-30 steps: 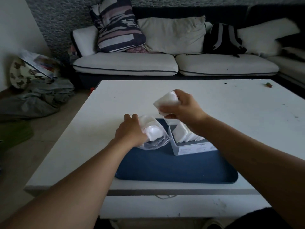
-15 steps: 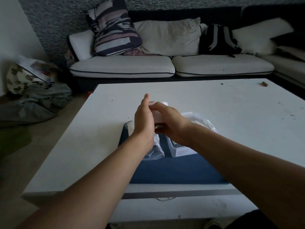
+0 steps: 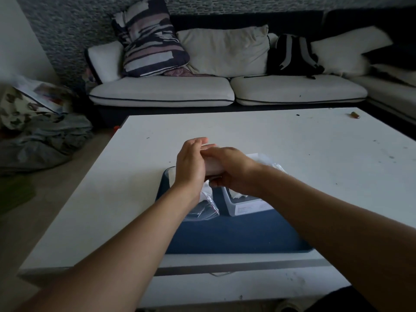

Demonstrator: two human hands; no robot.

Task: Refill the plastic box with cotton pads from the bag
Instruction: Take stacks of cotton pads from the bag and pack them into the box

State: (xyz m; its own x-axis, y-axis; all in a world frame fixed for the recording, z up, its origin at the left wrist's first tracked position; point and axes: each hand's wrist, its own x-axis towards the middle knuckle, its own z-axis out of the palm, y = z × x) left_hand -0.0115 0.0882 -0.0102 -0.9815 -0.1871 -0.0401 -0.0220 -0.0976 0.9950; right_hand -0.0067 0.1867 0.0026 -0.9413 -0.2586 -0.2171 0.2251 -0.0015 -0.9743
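A white stack of cotton pads (image 3: pixel 213 168) is pressed between my left hand (image 3: pixel 191 164) and my right hand (image 3: pixel 231 170), held above the blue mat (image 3: pixel 236 235). My right hand wraps the stack from the right; my left palm lies flat against its left end. Below them, the translucent plastic box (image 3: pixel 247 206) holds more white pads (image 3: pixel 236 194), mostly hidden by my right wrist. The clear plastic bag (image 3: pixel 208 207) lies crumpled on the mat under my left wrist. More crinkled clear plastic (image 3: pixel 267 162) shows behind my right hand.
The mat lies at the near middle of a white low table (image 3: pixel 292 154). A small brown object (image 3: pixel 355 114) rests at the table's far right. Beyond the table stands a sofa (image 3: pixel 202 91) with cushions and a dark backpack (image 3: pixel 292 55). Clothes (image 3: pixel 45 140) are heaped on the floor at left.
My left hand left the bag and rose to meet my right hand, closing on the pad stack from the left. The right hand with the stack dropped slightly toward the box.
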